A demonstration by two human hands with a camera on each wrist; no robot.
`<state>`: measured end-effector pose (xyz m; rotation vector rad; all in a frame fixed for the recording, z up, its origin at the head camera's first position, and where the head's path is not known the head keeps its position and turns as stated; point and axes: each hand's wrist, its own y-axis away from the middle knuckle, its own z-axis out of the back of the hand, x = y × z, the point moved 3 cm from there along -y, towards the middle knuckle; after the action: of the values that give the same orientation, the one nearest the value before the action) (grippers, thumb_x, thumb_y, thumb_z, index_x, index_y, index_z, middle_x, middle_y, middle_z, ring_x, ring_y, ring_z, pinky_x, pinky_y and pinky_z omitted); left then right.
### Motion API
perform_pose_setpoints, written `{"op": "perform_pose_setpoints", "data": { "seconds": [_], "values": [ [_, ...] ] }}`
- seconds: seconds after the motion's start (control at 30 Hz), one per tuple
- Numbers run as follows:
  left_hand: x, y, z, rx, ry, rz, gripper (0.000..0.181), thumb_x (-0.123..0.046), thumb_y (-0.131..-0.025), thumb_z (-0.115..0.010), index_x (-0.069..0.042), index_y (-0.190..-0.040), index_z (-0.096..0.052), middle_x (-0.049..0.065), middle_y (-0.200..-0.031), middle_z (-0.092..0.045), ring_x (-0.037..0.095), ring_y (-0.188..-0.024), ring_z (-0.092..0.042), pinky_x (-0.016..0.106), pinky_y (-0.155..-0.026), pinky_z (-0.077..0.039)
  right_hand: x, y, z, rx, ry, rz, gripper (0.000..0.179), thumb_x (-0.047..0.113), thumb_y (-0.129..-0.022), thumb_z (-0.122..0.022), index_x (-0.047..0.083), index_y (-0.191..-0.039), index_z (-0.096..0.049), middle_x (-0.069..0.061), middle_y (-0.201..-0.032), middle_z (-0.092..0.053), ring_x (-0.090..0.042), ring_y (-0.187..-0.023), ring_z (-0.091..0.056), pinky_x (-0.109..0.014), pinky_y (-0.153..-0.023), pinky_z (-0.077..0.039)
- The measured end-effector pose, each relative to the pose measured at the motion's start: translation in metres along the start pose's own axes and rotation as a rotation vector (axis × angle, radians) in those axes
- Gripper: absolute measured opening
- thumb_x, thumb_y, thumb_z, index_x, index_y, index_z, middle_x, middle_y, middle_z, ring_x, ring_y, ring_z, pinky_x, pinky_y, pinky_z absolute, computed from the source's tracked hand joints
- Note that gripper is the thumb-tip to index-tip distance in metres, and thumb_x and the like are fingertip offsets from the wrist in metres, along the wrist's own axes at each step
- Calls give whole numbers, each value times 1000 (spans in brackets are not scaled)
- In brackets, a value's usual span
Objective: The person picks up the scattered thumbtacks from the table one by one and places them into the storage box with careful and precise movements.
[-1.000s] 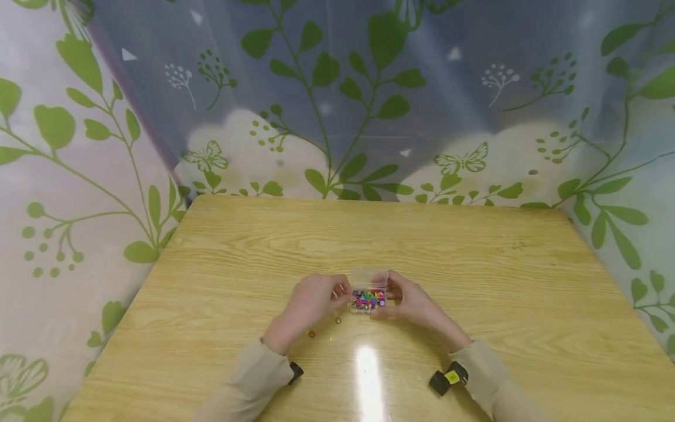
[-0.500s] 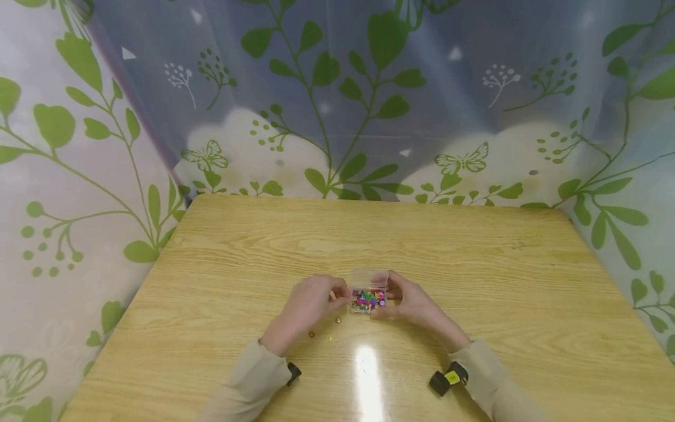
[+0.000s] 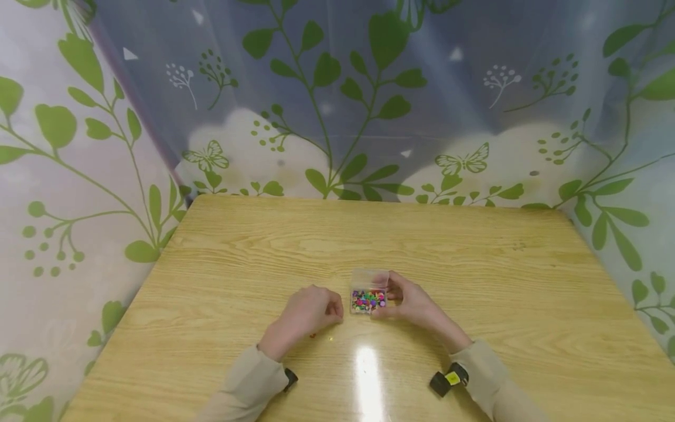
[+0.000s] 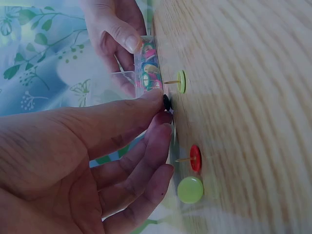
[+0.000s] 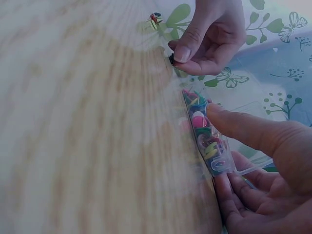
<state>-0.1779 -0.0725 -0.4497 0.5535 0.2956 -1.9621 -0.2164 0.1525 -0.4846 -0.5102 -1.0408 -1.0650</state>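
My left hand (image 3: 307, 312) is low over the table, left of a small clear plastic box (image 3: 369, 278). Its thumb and forefinger pinch a black thumbtack (image 4: 167, 102), close to the tabletop. My right hand (image 3: 413, 302) grips the box by its right side, thumb at the front and fingers behind. The hinged lid stands up at the back, and many-coloured thumbtacks (image 5: 199, 120) fill the box. Near the left hand lie a yellow-green thumbtack (image 4: 182, 82) with its point up, a red thumbtack (image 4: 195, 158) and another yellow-green thumbtack (image 4: 190, 189).
All this is on a wood-grain table (image 3: 453, 246). A curtain with a leaf and butterfly print (image 3: 337, 117) hangs behind it and at both sides. Black wrist cameras (image 3: 448, 379) sit at both sleeves. Light glares off the table's near part.
The left hand has drawn away from the box's left side, toward the near left, and come down where a dark thumbtack lay. The right hand and box have stayed in place.
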Motion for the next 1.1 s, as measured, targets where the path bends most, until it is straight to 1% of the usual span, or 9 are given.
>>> {"op": "perform_pose_setpoints", "data": {
  "seconds": [0.13,0.3,0.4,0.57,0.63,0.8,0.93,1.03,1.1],
  "values": [
    [-1,-1,-1,-36,-26,-16,11,-13,-90,-76,-16,-80,-72,-4,-70,-67,4,-48,-49,21,-51,-46,0,0,0,0,1,-2,65,16,-76,-89,5,-131,-56,-16,-127,-62,-31,-112,-64,-50,-103,-53],
    [-5,-6,0,-78,-45,-17,10,-18,-92,-75,-15,-82,-73,-3,-78,-72,4,-58,-51,20,-54,-48,0,0,1,-6,18,-3,66,17,-76,-90,6,-132,-56,-16,-128,-62,-32,-114,-63,-51,-105,-51],
    [-11,-10,2,-100,-49,-22,11,-21,-92,-75,-16,-82,-74,-4,-81,-73,5,-63,-54,21,-56,-49,0,0,1,-3,16,2,66,17,-77,-89,5,-133,-56,-16,-129,-61,-32,-114,-63,-50,-105,-51],
    [-24,-18,6,-111,-22,-15,9,-24,-92,-75,-17,-86,-76,-5,-84,-74,7,-69,-60,23,-62,-51,1,0,0,12,5,18,66,16,-78,-88,4,-133,-55,-16,-130,-61,-31,-114,-63,-49,-103,-52],
    [-30,-21,7,-126,-7,-29,9,-24,-92,-74,-17,-89,-76,-5,-84,-74,6,-69,-61,22,-62,-51,1,0,0,13,10,22,66,17,-78,-88,4,-134,-55,-16,-131,-62,-32,-115,-63,-49,-104,-51],
    [-38,-24,8,-175,41,-101,7,-21,-93,-74,-15,-94,-77,-3,-87,-75,5,-69,-64,17,-60,-51,1,0,0,12,33,33,67,20,-79,-88,4,-135,-55,-15,-129,-62,-32,-115,-62,-52,-104,-51],
    [-36,-20,9,-164,60,-97,6,-20,-93,-74,-16,-95,-77,-3,-87,-75,6,-73,-65,17,-62,-52,1,0,0,11,30,41,67,19,-79,-88,4,-135,-55,-16,-129,-62,-32,-114,-62,-52,-103,-51],
    [-31,-15,12,-140,37,-76,5,-21,-93,-74,-17,-93,-77,-4,-86,-74,6,-71,-63,19,-60,-51,0,0,0,7,24,34,67,19,-79,-88,4,-135,-55,-15,-131,-61,-32,-115,-62,-51,-104,-51],
    [-26,-11,14,-122,13,-79,5,-20,-93,-74,-17,-90,-77,-4,-85,-74,5,-68,-60,19,-59,-50,0,0,1,4,22,25,67,18,-78,-88,4,-134,-55,-16,-130,-62,-32,-115,-62,-51,-104,-51]
  ]
}}
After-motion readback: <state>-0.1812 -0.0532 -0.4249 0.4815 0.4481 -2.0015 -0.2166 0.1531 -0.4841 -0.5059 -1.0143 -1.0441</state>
